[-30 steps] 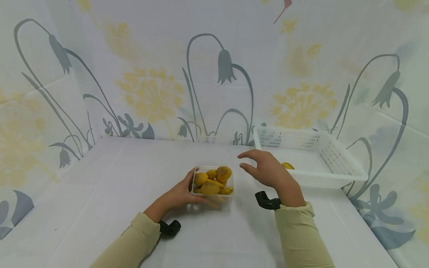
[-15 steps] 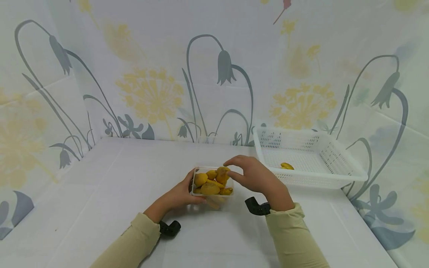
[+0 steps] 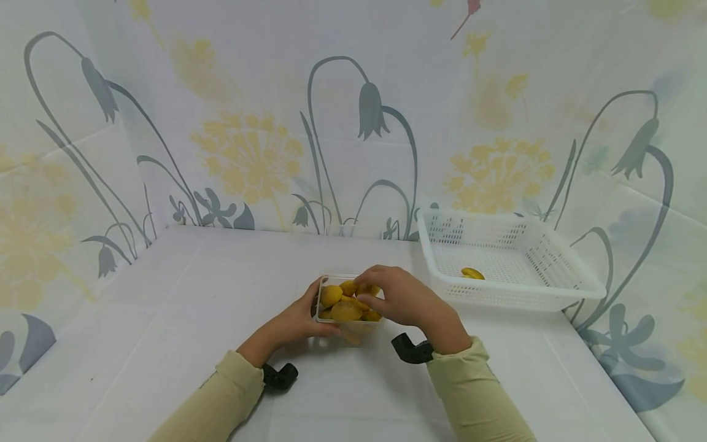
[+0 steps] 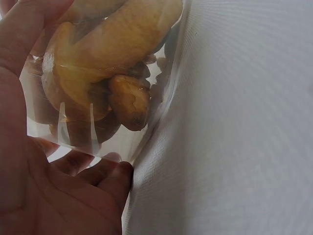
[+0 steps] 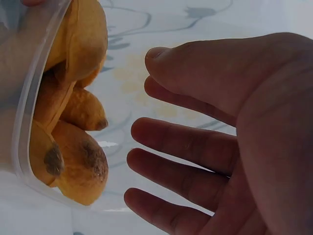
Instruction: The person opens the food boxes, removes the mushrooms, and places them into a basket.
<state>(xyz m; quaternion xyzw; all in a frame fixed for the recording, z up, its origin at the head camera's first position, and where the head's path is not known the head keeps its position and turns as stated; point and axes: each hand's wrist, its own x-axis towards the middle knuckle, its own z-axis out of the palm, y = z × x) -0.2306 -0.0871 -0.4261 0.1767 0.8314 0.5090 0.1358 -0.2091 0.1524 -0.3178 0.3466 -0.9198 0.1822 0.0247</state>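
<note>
A clear plastic box [image 3: 353, 322] heaped with yellow mushrooms [image 3: 346, 310] stands on the white table in the middle. My left hand [image 3: 296, 319] grips its left side, thumb along the front and fingers behind. Through the clear wall in the left wrist view, mushroom caps and a thick stem [image 4: 122, 39] show. My right hand [image 3: 403, 298] is over the box's right side, partly hiding the mushrooms there. In the right wrist view its fingers [image 5: 181, 142] are spread and relaxed, a small gap from the brown-tipped mushrooms [image 5: 80, 161], holding nothing.
A white perforated basket [image 3: 519, 298] stands at the back right, with a yellow piece [image 3: 472, 274] lying near its front wall. Behind the box, a faint clear container [image 3: 353, 231] is at the table's far edge. A flower-patterned cloth [image 3: 254, 153] hangs behind.
My right hand has moved left from beside the basket to over the box, exposing more of the yellow piece in the basket. The left hand and box have stayed put.
</note>
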